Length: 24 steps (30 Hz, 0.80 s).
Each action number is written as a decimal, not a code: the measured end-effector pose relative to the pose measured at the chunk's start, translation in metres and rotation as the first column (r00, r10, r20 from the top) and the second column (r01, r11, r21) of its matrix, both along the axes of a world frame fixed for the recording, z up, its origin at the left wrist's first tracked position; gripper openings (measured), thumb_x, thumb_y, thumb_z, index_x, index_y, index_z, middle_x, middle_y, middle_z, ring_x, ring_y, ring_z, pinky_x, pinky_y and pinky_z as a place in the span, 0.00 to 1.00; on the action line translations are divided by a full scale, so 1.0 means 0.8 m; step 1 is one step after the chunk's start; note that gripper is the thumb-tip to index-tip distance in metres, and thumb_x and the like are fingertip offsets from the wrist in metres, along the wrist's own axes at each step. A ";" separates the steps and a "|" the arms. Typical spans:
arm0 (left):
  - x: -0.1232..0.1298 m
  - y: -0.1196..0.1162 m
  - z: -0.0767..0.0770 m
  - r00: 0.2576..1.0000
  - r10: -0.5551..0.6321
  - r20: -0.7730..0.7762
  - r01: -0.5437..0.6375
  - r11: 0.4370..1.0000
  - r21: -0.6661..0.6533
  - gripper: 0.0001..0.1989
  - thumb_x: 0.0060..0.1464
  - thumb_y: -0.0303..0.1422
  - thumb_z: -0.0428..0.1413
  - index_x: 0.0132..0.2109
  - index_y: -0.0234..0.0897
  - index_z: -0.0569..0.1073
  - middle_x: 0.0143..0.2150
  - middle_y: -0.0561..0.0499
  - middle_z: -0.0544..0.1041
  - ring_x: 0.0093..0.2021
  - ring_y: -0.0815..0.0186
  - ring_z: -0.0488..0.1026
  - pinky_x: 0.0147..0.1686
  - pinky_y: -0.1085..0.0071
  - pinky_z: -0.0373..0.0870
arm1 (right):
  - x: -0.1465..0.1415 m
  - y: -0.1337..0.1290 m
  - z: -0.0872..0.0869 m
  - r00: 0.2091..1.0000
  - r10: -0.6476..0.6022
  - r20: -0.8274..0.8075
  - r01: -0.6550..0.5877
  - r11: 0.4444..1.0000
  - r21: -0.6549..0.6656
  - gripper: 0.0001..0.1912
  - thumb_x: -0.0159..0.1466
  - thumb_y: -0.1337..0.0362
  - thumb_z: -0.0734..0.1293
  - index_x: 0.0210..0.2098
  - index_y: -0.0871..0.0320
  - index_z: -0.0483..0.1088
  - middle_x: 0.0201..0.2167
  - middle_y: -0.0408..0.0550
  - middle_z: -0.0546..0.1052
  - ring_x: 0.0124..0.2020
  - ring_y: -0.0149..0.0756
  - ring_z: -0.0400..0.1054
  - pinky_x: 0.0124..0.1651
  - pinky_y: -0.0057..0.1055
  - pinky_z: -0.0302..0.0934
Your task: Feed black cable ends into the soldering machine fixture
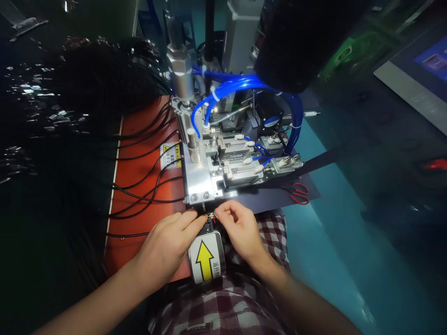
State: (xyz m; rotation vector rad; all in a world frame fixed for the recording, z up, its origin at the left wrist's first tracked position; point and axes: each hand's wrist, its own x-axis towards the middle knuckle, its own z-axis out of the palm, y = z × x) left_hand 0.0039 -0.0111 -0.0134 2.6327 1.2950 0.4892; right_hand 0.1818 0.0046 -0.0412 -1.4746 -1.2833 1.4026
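At the front end of a metal machine [199, 179], my left hand [169, 239] has its fingers pressed together over a small dark fixture [209, 225]. What they hold, if anything, is hidden. My right hand [240, 228] pinches close to the same spot, its thumb and forefinger at a tiny part with a bit of red, too small to name. The fingertips of both hands nearly meet there. Just below them sits a white label [206, 260] with a yellow arrow.
Black cables [150, 200] run across the orange-red table [132, 172] at left, from a dark bundle [104, 79]. Blue hoses [240, 83] arch over the machine. Red-handled scissors [299, 193] lie at right. A screen [433, 63] stands far right.
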 end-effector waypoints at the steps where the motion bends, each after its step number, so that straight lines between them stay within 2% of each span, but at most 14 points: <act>1: 0.000 0.000 0.000 1.000 0.002 -0.002 -0.002 1.000 -0.004 0.13 0.61 0.25 0.43 0.48 0.32 0.70 0.36 0.45 0.74 0.31 0.60 0.71 0.28 0.66 0.70 | 0.000 0.002 -0.001 0.997 -0.012 -0.076 0.006 0.997 -0.077 0.09 0.58 0.61 0.65 0.25 0.59 0.67 0.21 0.41 0.67 0.22 0.28 0.56 0.25 0.27 0.51; 4: 0.000 0.001 0.001 1.000 0.001 -0.001 -0.001 1.000 0.001 0.13 0.61 0.25 0.43 0.48 0.32 0.70 0.37 0.44 0.75 0.32 0.60 0.71 0.29 0.66 0.71 | -0.001 0.010 -0.004 0.965 -0.058 -0.258 -0.015 0.962 -0.274 0.11 0.54 0.59 0.67 0.24 0.60 0.66 0.18 0.39 0.64 0.19 0.26 0.53 0.23 0.26 0.47; 7: 0.001 0.002 0.002 1.000 -0.004 0.013 0.004 1.000 0.003 0.14 0.62 0.25 0.43 0.48 0.32 0.70 0.37 0.44 0.75 0.33 0.60 0.72 0.29 0.66 0.71 | 0.001 0.014 -0.005 0.932 -0.063 -0.357 -0.082 0.923 -0.376 0.12 0.52 0.58 0.69 0.23 0.62 0.66 0.16 0.36 0.61 0.17 0.23 0.48 0.21 0.25 0.40; 12: 0.002 0.003 0.006 1.000 0.001 0.008 -0.001 1.000 -0.015 0.14 0.61 0.25 0.42 0.47 0.32 0.71 0.36 0.44 0.75 0.32 0.62 0.72 0.29 0.68 0.71 | 0.006 -0.002 -0.007 0.941 -0.100 -0.324 -0.012 0.945 -0.327 0.15 0.54 0.55 0.68 0.23 0.61 0.66 0.16 0.36 0.60 0.17 0.23 0.48 0.21 0.25 0.41; 15: 0.002 0.003 0.007 1.000 0.004 -0.008 -0.005 1.000 -0.028 0.15 0.60 0.24 0.43 0.47 0.33 0.72 0.35 0.45 0.75 0.32 0.63 0.73 0.29 0.69 0.71 | 0.004 -0.015 0.000 0.967 -0.021 -0.253 -0.058 0.952 -0.300 0.15 0.55 0.54 0.67 0.25 0.61 0.67 0.17 0.38 0.62 0.18 0.25 0.51 0.22 0.25 0.45; 17: 0.002 0.003 0.007 1.000 0.009 -0.006 -0.010 1.000 -0.027 0.15 0.60 0.24 0.43 0.46 0.33 0.72 0.36 0.45 0.76 0.32 0.63 0.73 0.29 0.69 0.71 | 0.003 -0.020 0.009 0.994 0.027 -0.109 -0.051 0.973 -0.227 0.13 0.56 0.56 0.66 0.26 0.60 0.68 0.18 0.40 0.64 0.19 0.27 0.54 0.23 0.26 0.48; 19: 0.002 0.003 0.007 1.000 0.016 0.003 -0.016 1.000 -0.025 0.15 0.60 0.24 0.43 0.46 0.34 0.72 0.37 0.45 0.76 0.32 0.63 0.73 0.29 0.69 0.71 | 0.001 -0.020 0.020 0.988 0.052 0.145 -0.048 0.998 -0.027 0.10 0.59 0.60 0.64 0.25 0.58 0.68 0.20 0.42 0.66 0.21 0.29 0.56 0.26 0.28 0.51; 21: 0.002 0.003 0.006 1.000 0.018 0.010 -0.018 0.999 -0.027 0.15 0.60 0.24 0.43 0.46 0.34 0.72 0.37 0.45 0.76 0.33 0.63 0.73 0.30 0.69 0.70 | 0.002 -0.016 0.029 0.926 0.042 0.375 -0.118 0.976 0.183 0.09 0.60 0.64 0.63 0.24 0.57 0.68 0.22 0.43 0.67 0.24 0.31 0.58 0.30 0.30 0.51; 22: 0.002 0.003 0.006 1.000 0.017 0.012 -0.016 0.999 -0.032 0.15 0.60 0.24 0.43 0.46 0.34 0.72 0.37 0.45 0.75 0.33 0.63 0.73 0.30 0.69 0.70 | 0.002 -0.013 0.030 0.902 0.035 0.429 -0.149 0.960 0.236 0.09 0.60 0.65 0.62 0.24 0.57 0.67 0.22 0.43 0.67 0.25 0.31 0.58 0.31 0.30 0.51; 24: 0.002 0.003 0.005 1.000 0.010 0.012 -0.009 0.999 -0.048 0.15 0.60 0.24 0.43 0.47 0.34 0.72 0.37 0.45 0.75 0.32 0.63 0.72 0.29 0.69 0.70 | 0.003 -0.008 0.028 0.925 0.048 0.378 -0.139 0.966 0.219 0.09 0.59 0.66 0.62 0.23 0.57 0.66 0.22 0.42 0.66 0.24 0.30 0.57 0.29 0.29 0.50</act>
